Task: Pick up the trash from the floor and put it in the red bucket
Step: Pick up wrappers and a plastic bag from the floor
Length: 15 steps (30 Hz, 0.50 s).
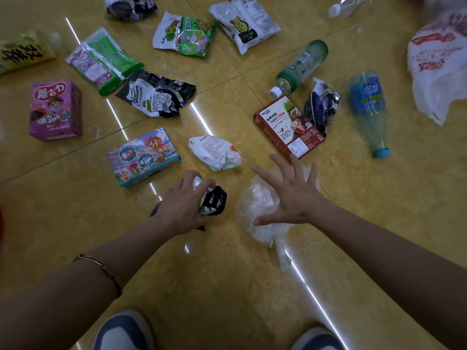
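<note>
Standing on the glossy yellow floor [227, 286], the person shows a left shoe [123, 329] and a right shoe [317, 339], both grey and white, at the bottom edge. The left forearm wears a thin copper-coloured bracelet [101, 270]. The left hand [184, 205] curls its fingers round a crumpled black-and-white wrapper [214, 199] lying on the floor. The right hand [290, 193] is spread wide and holds nothing, poised over a clear plastic bag [257, 210]; whether it touches the bag cannot be told. Just beyond the hands lie a cartoon-printed carton [142, 157] and a balled white wrapper [214, 152], with a red-brown coffee box [288, 127] to the right. Further out are a purple box [55, 111], a crumpled black-and-white bag [156, 94], a dark purple wrapper [322, 104] and a blue-capped bottle [369, 112] on its side. Beyond those lie a green bottle [300, 66], a green pouch [103, 59] and a white shopping bag [439, 69] with red print. Farthest away are a green-and-white snack bag [184, 34], a white packet [245, 21] and a yellow-green box [22, 50].
</note>
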Each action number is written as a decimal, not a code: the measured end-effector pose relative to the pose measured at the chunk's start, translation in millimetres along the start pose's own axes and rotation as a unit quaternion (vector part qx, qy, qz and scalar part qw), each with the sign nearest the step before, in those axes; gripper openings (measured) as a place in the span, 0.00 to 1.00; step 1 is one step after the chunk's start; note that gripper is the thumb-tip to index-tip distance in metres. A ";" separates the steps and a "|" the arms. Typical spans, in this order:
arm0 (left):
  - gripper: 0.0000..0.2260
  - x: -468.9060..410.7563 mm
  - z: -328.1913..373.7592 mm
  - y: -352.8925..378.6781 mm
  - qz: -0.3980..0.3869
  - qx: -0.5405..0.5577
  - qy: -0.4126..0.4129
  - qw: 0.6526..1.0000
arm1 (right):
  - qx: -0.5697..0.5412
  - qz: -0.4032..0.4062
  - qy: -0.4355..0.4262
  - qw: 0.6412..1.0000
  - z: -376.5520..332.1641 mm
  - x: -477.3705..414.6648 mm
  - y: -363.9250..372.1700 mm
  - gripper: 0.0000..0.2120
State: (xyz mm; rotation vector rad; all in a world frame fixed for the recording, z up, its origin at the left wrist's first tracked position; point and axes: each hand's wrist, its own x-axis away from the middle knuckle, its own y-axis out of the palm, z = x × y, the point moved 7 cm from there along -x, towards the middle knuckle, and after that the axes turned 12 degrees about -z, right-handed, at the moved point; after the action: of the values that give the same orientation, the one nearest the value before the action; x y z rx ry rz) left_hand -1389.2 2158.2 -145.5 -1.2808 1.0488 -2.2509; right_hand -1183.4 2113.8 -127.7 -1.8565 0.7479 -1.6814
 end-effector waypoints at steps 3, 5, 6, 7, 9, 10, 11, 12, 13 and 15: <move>0.31 -1.6 9.6 1.0 -0.002 -0.006 0.021 1.000 | 0.015 -0.030 0.007 0.999 0.4 -3.5 18.2 0.56; 0.31 -2.3 14.0 3.7 -0.008 -0.016 0.029 0.999 | 0.030 -0.027 0.013 0.999 -0.4 -5.4 24.1 0.56; 0.31 -2.5 14.8 5.6 -0.012 -0.024 0.031 0.999 | 0.039 -0.021 0.015 0.999 -1.1 -6.3 25.0 0.56; 0.31 -2.4 15.1 7.8 -0.017 -0.032 0.032 0.999 | 0.049 -0.015 0.016 0.999 -2.0 -7.1 25.1 0.56; 0.31 -1.9 14.6 12.3 -0.026 -0.043 0.035 0.998 | 0.066 -0.009 0.018 0.998 -4.2 -9.0 23.9 0.54; 0.31 -1.5 14.3 14.2 -0.029 -0.046 0.037 0.998 | 0.075 -0.008 0.017 0.997 -5.5 -9.8 22.9 0.54; 0.31 -1.1 14.1 15.3 -0.030 -0.051 0.038 0.998 | 0.086 -0.008 0.015 0.996 -6.7 -10.6 22.0 0.53; 0.31 -0.9 14.0 16.0 -0.032 -0.054 0.039 0.997 | 0.097 -0.008 0.012 0.995 -7.7 -11.0 21.2 0.52; 0.31 -0.8 14.1 16.1 -0.032 -0.055 0.040 0.997 | 0.107 -0.009 0.010 0.994 -8.4 -11.4 20.5 0.51; 0.32 -0.8 14.2 15.5 -0.032 -0.055 0.040 0.997 | 0.119 -0.013 0.005 0.993 -9.4 -12.6 19.3 0.48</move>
State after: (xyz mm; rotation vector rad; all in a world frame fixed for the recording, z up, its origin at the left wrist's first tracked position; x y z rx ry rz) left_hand -1377.7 2142.2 -152.9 -1.2940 1.1912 -2.3397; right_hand -1194.8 2108.8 -149.2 -1.6999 0.5049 -1.7157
